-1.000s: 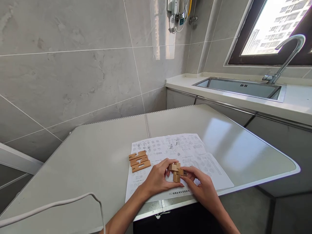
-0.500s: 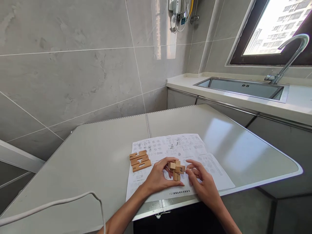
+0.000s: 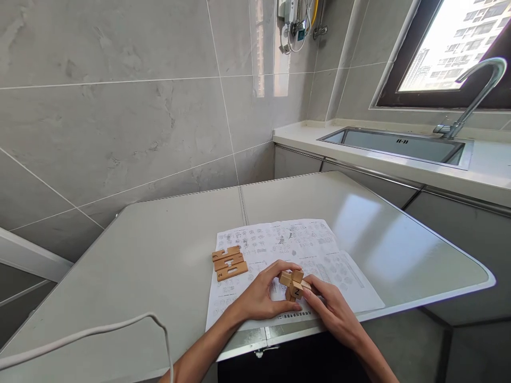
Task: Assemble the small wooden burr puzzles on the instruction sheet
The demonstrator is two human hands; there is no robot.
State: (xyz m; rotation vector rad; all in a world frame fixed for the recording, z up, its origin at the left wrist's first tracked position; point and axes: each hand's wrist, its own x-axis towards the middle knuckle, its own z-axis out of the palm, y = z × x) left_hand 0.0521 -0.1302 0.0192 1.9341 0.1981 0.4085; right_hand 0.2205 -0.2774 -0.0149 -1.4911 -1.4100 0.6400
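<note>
A wooden burr puzzle (image 3: 296, 284) of crossed, interlocking pieces is held between both hands above a printed sheet (image 3: 263, 242). One block end facing me bears a "2". My left hand (image 3: 265, 292) curves around its left side, thumb below and fingers above. From the right, my right hand (image 3: 329, 303) grips it with thumb and fingertips; some of those fingers are hidden behind the wood. Several flat notched wooden pieces (image 3: 232, 270) lie side by side at the sheet's left edge, apart from my hands.
The pale folding table (image 3: 171, 255) has a seam and a metal latch (image 3: 259, 352) at its front edge. A white cable (image 3: 120, 323) arcs over the lower left. Beyond the table on the right are a counter with a sink (image 3: 383, 143) and a faucet (image 3: 475, 96).
The burr puzzle has turned and shifted slightly right and toward me, its "2" end now facing lower. My right hand, whose fingers were loosely beside it, has closed on it.
</note>
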